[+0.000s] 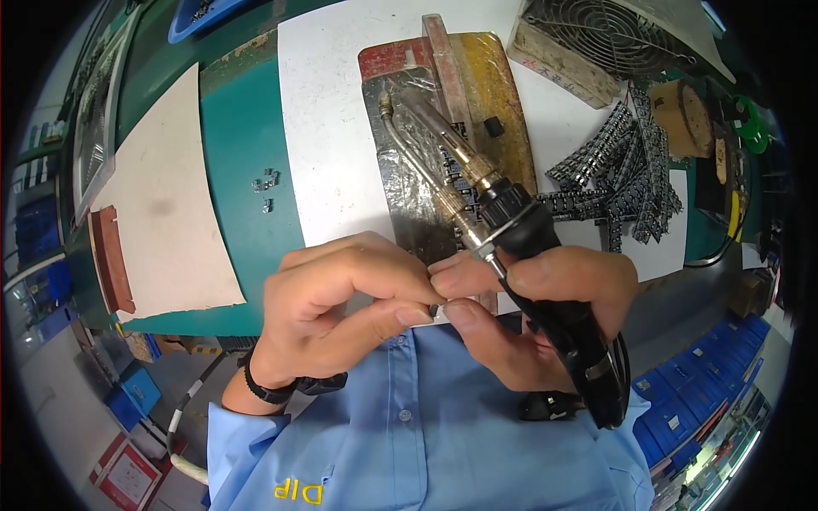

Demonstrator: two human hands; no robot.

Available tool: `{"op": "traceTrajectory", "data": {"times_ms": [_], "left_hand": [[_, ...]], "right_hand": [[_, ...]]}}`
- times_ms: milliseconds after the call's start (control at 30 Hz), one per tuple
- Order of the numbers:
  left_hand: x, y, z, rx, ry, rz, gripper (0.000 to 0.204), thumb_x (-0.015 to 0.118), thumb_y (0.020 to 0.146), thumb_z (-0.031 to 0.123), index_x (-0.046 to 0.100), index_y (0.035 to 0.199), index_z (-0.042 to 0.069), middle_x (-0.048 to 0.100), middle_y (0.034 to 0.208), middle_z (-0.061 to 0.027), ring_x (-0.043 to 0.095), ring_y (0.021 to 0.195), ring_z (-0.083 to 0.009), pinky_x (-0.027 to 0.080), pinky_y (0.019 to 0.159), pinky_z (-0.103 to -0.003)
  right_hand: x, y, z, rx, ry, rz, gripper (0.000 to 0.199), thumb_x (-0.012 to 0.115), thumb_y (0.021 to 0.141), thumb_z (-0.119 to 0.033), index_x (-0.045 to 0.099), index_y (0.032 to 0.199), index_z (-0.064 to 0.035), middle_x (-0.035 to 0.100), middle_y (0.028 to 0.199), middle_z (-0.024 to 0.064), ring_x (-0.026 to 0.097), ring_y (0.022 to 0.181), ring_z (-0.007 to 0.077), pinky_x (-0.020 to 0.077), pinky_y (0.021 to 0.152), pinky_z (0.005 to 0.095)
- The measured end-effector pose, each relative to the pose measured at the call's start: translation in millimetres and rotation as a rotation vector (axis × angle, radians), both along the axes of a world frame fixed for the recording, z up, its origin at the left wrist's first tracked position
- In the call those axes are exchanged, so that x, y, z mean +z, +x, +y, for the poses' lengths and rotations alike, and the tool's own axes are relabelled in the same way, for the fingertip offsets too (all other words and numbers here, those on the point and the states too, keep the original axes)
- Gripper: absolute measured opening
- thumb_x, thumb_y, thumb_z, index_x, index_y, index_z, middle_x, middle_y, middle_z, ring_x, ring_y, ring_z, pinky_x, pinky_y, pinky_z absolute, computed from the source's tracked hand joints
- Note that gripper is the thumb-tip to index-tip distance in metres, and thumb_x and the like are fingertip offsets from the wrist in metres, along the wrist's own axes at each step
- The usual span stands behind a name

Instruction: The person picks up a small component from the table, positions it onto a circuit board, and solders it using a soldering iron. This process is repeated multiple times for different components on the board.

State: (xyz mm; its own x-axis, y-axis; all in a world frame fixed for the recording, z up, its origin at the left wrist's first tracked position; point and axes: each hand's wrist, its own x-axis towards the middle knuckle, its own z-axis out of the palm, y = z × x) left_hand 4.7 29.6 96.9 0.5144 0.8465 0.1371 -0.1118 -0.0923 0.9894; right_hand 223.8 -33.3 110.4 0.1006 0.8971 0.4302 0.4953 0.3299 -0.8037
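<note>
My left hand point(345, 311) pinches a tiny dark part point(435, 310) between thumb and forefinger, just in front of my chest. The fingertips of my right hand point(545, 315) meet it from the other side. Lying across that same right hand is a black soldering iron point(521, 223) with a thin metal solder-feed tube point(415, 159) beside its barrel. Its tip points away over a worn work block point(498, 77), partly wrapped in shiny film. A row of small black components runs along the block, partly hidden by the iron. What the tiny part is, I cannot make out.
Several strips of small black components point(618, 170) are heaped right of the block. A fan with a wire guard point(596, 38) stands behind them, near a tape roll point(682, 119). Small clear-looking pieces point(267, 182) lie on the green mat at left, beside a beige board point(170, 196).
</note>
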Motion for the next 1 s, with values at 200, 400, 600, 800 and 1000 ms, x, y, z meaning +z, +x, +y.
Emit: {"op": "traceTrajectory", "data": {"times_ms": [200, 400, 600, 800, 1000], "left_hand": [[9.9, -2.0, -3.1, -0.04, 0.046, 0.095, 0.008, 0.066, 0.071, -0.003, 0.061, 0.077, -0.002, 0.062, 0.075, -0.0103, 0.06, 0.068, -0.0196, 0.047, 0.061, -0.027], [7.8, -4.4, -5.6, -0.045, 0.049, 0.109, 0.008, 0.066, 0.071, -0.003, 0.062, 0.077, -0.001, 0.062, 0.075, -0.0096, 0.061, 0.067, -0.0195, 0.047, 0.06, -0.027], [-0.9, -2.9, -4.3, 0.009, 0.0, 0.1, 0.007, 0.065, 0.074, -0.003, 0.061, 0.079, -0.002, 0.062, 0.074, -0.0084, 0.059, 0.064, -0.0136, 0.045, 0.057, -0.023], [0.4, -3.2, -3.9, 0.054, -0.29, 0.044, 0.007, 0.062, 0.078, -0.002, 0.061, 0.084, -0.003, 0.062, 0.074, -0.0059, 0.055, 0.062, -0.0075, 0.042, 0.054, -0.02], [-2.7, -6.3, 12.9, -0.014, -0.711, -0.088, 0.008, 0.06, 0.082, 0.004, 0.06, 0.087, -0.002, 0.06, 0.072, -0.0036, 0.052, 0.058, -0.005, 0.04, 0.051, -0.017]], "right_hand": [[5.2, -9.8, -2.5, 0.008, -0.012, 0.068, 0.033, 0.056, 0.078, -0.018, 0.05, 0.103, 0.0024, 0.062, 0.082, 0.0155, 0.062, 0.071, 0.0208, 0.0502, 0.065, 0.0307], [4.9, -25.1, 2.6, 0.025, -0.03, 0.139, 0.032, 0.059, 0.076, -0.015, 0.051, 0.103, 0.0012, 0.062, 0.083, 0.0155, 0.062, 0.072, 0.0206, 0.0505, 0.065, 0.0311], [2.2, -31.4, 9.7, 0.041, -0.053, 0.205, 0.032, 0.062, 0.074, -0.013, 0.052, 0.102, 0.0, 0.062, 0.085, 0.0154, 0.062, 0.072, 0.0203, 0.0508, 0.065, 0.0314], [-4.7, -32.6, 22.2, 0.067, -0.082, 0.271, 0.032, 0.065, 0.072, -0.011, 0.054, 0.101, -0.0012, 0.061, 0.086, 0.0154, 0.062, 0.072, 0.02, 0.0511, 0.065, 0.0318], [-16.7, -52.2, 50.4, 0.095, -0.114, 0.332, 0.033, 0.068, 0.071, -0.009, 0.055, 0.1, -0.0024, 0.061, 0.087, 0.0154, 0.063, 0.073, 0.0197, 0.0514, 0.065, 0.0321]]}}
